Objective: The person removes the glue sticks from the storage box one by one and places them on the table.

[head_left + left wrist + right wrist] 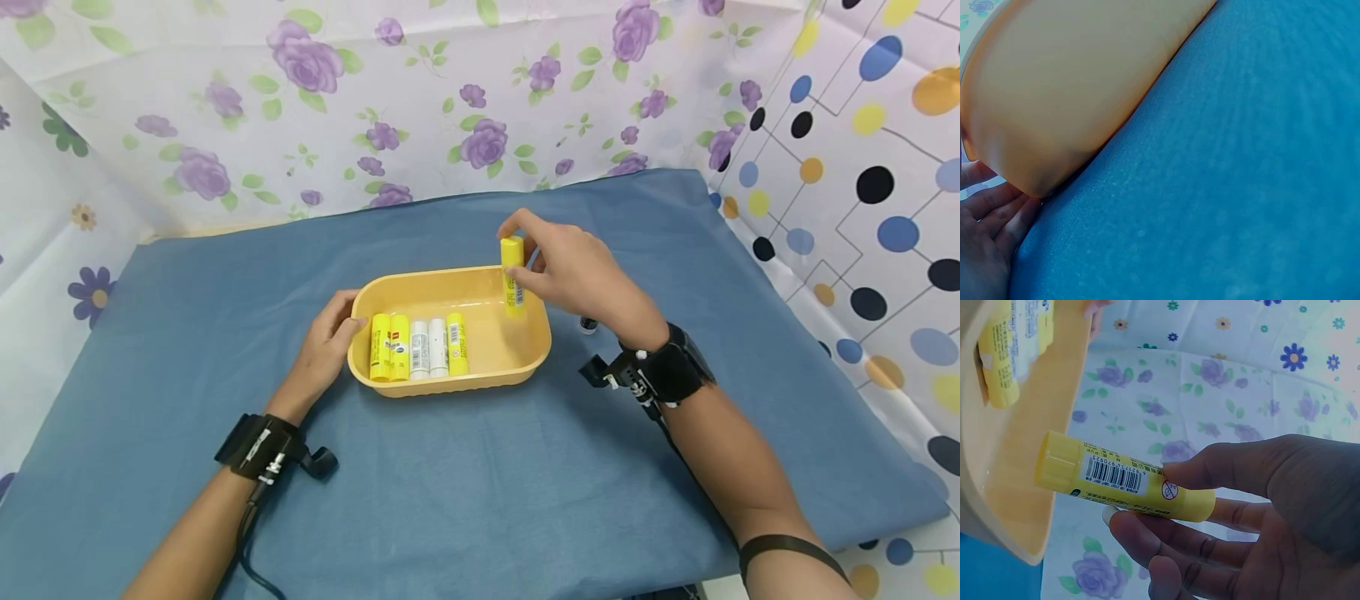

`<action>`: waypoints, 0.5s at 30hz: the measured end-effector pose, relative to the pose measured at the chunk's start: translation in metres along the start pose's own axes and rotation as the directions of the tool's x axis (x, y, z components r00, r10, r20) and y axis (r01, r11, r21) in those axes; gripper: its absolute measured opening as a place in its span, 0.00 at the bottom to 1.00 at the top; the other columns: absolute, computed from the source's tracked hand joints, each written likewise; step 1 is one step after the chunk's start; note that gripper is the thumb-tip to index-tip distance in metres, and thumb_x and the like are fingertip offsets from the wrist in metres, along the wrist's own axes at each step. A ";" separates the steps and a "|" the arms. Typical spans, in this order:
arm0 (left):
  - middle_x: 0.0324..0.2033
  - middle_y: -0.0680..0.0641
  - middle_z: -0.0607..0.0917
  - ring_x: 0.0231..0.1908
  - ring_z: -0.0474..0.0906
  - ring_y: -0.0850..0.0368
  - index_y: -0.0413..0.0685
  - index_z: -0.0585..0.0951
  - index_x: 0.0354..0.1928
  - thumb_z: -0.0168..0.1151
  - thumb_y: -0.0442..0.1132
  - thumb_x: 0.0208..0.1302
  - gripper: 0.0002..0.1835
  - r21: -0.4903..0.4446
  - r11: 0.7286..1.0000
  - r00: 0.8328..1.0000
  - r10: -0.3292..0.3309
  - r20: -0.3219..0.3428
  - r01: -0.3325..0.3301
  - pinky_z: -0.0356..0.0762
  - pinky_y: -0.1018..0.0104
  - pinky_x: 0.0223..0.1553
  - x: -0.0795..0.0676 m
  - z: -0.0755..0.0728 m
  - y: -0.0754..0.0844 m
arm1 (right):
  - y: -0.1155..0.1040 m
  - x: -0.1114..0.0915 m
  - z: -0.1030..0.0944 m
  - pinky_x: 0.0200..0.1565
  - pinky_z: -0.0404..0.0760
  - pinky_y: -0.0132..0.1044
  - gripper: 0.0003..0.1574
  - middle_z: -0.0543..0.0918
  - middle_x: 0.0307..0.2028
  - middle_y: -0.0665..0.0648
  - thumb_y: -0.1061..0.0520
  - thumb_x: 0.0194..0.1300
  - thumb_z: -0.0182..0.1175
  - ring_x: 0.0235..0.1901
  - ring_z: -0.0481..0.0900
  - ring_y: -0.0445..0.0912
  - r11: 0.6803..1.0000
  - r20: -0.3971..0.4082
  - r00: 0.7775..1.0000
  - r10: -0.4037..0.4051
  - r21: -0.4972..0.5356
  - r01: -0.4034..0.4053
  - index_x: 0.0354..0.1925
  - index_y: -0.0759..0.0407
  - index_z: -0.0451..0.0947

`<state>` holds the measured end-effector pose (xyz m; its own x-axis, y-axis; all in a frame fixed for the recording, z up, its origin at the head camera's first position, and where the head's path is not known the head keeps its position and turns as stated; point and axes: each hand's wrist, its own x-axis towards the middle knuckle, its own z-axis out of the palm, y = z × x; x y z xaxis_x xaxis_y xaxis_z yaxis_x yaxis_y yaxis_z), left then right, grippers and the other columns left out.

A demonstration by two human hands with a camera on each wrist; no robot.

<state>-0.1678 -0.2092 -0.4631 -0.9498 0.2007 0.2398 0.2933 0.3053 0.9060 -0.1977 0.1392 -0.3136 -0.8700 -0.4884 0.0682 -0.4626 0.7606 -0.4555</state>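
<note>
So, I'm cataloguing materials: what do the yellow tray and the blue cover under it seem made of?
The yellow tray looks like moulded plastic, faintly glossy: smooth, rounded walls with a soft shine. The blue cover seems matte fabric, judging by its creases; the fibre stays unclear.

Head view: from above, forward-down, farthest, whole tray [495, 333]. Left wrist view: low, close on tray's outer side. Right wrist view: close on yellow stick [1116, 477], facing flowered cloth [1094, 572], both shared with head view.

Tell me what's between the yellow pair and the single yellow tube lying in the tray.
Two white tubes, side by side in the tray, in the head view.
</note>
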 end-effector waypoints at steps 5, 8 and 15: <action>0.62 0.40 0.77 0.56 0.75 0.48 0.46 0.70 0.70 0.45 0.38 0.80 0.20 0.002 1.000 1.000 -0.008 0.002 0.008 0.73 0.74 0.50 -0.001 0.000 0.000 | 0.002 -0.004 -0.006 0.40 0.79 0.44 0.28 0.83 0.43 0.54 0.51 0.71 0.65 0.40 0.81 0.48 1.000 -0.021 1.000 -0.002 0.014 0.002 0.64 0.49 0.69; 0.62 0.40 0.77 0.56 0.75 0.48 0.46 0.70 0.70 0.45 0.38 0.80 0.20 0.004 1.000 1.000 -0.005 0.003 0.005 0.72 0.74 0.51 -0.001 0.000 0.000 | 0.003 -0.005 -0.010 0.41 0.80 0.45 0.28 0.83 0.43 0.54 0.51 0.70 0.65 0.41 0.82 0.48 1.000 -0.040 0.999 -0.005 0.023 0.006 0.64 0.49 0.69; 0.62 0.40 0.77 0.55 0.76 0.48 0.45 0.70 0.70 0.45 0.38 0.80 0.20 0.004 1.000 1.000 0.000 0.006 0.000 0.72 0.74 0.51 -0.001 0.001 -0.001 | 0.009 -0.009 -0.022 0.37 0.81 0.44 0.28 0.83 0.43 0.55 0.51 0.71 0.65 0.38 0.82 0.48 0.999 -0.082 0.997 0.005 0.035 -0.002 0.65 0.49 0.69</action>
<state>-0.1673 -0.2091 -0.4642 -0.9490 0.2065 0.2381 0.2941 0.3093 0.9043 -0.1973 0.1596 -0.2986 -0.8834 -0.4477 0.1386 -0.4545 0.7464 -0.4861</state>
